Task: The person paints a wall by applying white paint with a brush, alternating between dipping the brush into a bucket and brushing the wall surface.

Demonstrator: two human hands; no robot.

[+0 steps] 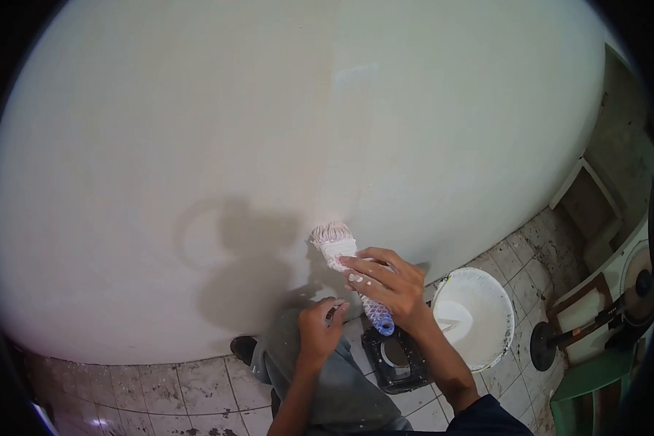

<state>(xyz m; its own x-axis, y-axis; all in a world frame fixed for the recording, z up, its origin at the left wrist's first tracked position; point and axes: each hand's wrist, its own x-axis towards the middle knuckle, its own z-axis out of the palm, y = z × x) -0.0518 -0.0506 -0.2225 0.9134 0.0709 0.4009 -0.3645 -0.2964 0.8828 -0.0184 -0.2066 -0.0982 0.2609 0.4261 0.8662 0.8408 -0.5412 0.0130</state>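
Observation:
My right hand (389, 283) grips a paintbrush (334, 251) with a blue patterned handle, its fingers around the white-coated base of the brush. The bristles are thick with white paint and point up against the pale wall (269, 131), low down. White spots of paint mark the fingers. My left hand (323, 327) is loosely curled above my knee, near the wall, and I see nothing in it. A white paint bucket (507, 305) stands on the floor just right of my right forearm, with white paint inside and on its rim.
Beside the bucket sits a black square object (374, 356) with a round opening, partly behind my arm. A fan (541, 345) and a green piece of furniture (570, 400) are at the right. Paint-spotted tiles (203, 385) cover the floor.

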